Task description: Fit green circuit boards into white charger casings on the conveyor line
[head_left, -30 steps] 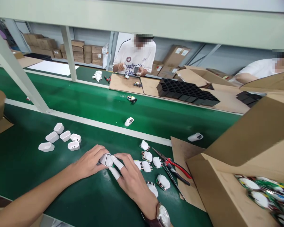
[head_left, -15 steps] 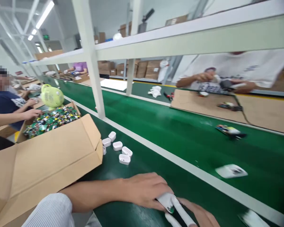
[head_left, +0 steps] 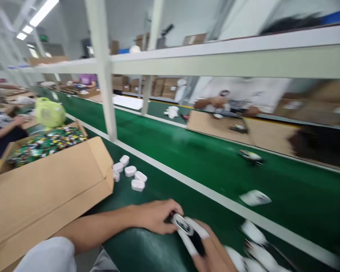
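A small white plastic housing (head_left: 182,223) with an oval end and a dark inside is held between my two hands above the green bench. My left hand (head_left: 160,218) is closed at its far-left end, thumb and forefinger pinching beside a dark bit that blurs. White finger cots cover fingertips of my right hand (head_left: 212,247), which grips the housing from the lower right. Several white oval caps (head_left: 138,185) lie on the bench, left of and beyond my hands. At my right forearm lie blurred white housings (head_left: 253,231), some with dark leads.
An opened cardboard box (head_left: 53,177) full of circuit boards (head_left: 49,145) stands left, by a green fan (head_left: 49,113). Along the green conveyor belt (head_left: 170,143) lie a white housing (head_left: 255,198) and a board (head_left: 251,156). A shelf post (head_left: 104,75) rises ahead; a co-worker's hands (head_left: 215,102) are opposite.
My view has swung right. The housing in my hands has been raised and turned, its oval end now facing up. The other person's hand at the box of boards has gone from it.
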The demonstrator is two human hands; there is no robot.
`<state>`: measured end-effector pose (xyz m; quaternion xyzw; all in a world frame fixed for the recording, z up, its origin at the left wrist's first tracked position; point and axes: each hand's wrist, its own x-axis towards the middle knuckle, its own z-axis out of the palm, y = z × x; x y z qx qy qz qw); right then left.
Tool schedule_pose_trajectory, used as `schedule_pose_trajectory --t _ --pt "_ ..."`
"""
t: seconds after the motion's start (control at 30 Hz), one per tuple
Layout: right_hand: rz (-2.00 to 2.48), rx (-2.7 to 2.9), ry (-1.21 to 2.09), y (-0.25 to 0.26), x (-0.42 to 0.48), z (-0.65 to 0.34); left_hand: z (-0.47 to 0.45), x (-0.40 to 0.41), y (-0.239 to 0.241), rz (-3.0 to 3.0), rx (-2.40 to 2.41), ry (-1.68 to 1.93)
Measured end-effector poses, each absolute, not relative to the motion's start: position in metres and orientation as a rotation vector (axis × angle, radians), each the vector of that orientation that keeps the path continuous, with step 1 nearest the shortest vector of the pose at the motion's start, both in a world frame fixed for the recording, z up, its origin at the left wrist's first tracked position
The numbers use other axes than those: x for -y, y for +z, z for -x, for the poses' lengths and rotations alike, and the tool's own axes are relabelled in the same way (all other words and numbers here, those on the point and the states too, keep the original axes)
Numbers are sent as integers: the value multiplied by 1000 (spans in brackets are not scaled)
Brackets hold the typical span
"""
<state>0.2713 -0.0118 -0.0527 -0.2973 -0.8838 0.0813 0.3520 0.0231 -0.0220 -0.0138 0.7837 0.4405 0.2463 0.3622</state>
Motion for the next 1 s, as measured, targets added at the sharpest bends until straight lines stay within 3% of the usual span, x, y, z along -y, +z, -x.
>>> schedule_pose_trajectory --t 0.2,0.33,0.43,0.57,0.8,1.0 --pt "995 2240 313 -18 26 -267 -19 18 -8 -2208 -828 848" --pt "1101 2187 61 -3 18 -283 -26 22 -5 -2348 -811 950" --pt "1266 2138 -154 -4 11 -313 -32 29 -4 -2467 -921 830" --pt "1367 2291 -140 -20 10 -339 -45 25 9 -2605 -980 654" --pt "936 2435 -10 -30 20 -293 -54 -84 66 -2488 -1583 485" --pt "1157 2460 8 -18 20 -304 -14 -162 80 -2301 -1860 496"
